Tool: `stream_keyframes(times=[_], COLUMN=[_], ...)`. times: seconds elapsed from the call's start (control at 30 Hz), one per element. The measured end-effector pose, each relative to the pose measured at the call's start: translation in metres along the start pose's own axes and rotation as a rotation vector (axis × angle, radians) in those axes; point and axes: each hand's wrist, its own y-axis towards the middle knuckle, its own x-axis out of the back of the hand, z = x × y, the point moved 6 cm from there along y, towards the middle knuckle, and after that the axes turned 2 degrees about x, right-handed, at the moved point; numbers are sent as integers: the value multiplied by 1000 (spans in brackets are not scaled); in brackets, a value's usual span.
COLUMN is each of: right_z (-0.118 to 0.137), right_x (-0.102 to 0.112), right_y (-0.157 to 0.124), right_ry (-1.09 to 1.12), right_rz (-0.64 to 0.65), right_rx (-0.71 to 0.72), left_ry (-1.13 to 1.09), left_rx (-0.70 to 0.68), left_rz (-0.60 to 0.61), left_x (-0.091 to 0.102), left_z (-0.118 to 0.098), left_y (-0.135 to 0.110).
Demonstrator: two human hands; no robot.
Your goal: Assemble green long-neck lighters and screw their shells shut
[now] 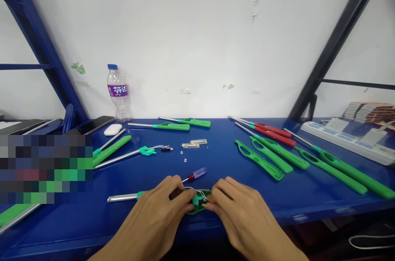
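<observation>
Near the table's front edge lies an opened long-nosed lighter (123, 198), its metal tube pointing left. White wires and a teal part show inside its green half-shell (196, 208). My left hand (162, 207) is closed on the lighter, fingertips at the teal part. From the other side, my right hand (242, 207) grips the handle end, with thumb and fingers pinched near a small black part. The fingers hide much of the shell. Just beyond my hands rests a screwdriver (198, 174) with a purple and red handle.
Clear fuel tanks (190, 145) and tiny pieces lie mid-table, beside a tube with loose wires (119, 158). Green lighters (169, 127) and red ones (274, 134) lie behind and right, with an empty half-shell (262, 162). A bottle (119, 94) and power strip (348, 139) stand farther back.
</observation>
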Motion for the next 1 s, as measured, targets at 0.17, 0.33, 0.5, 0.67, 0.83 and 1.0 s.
stream_keyframes(times=[0.17,0.33,0.5,0.67,0.83,1.0], right_z=[-4,-3,-4,-5,-3,-3], right_x=[-5,-2,-1,-2,-4,-7], right_y=[-2,-4,-7,-9,-7,-4], right_ry=[106,144,205,218,158,175], right_rz=[-21,-45,-17,-23,-104,-168], right_rx=[-48,21,-11,-23,-41,-68], left_ry=[20,62,131,136,204,189], left_rx=[-16,-61,-64,-41,-49,-63], left_rz=[-34,-59,-33,-43,-90,-110], left_x=[4,7,6,5,4,6], left_z=[-2,-7,-9,-8,-7,-11], left_y=[-2,-3,-4,-8,-8,-6])
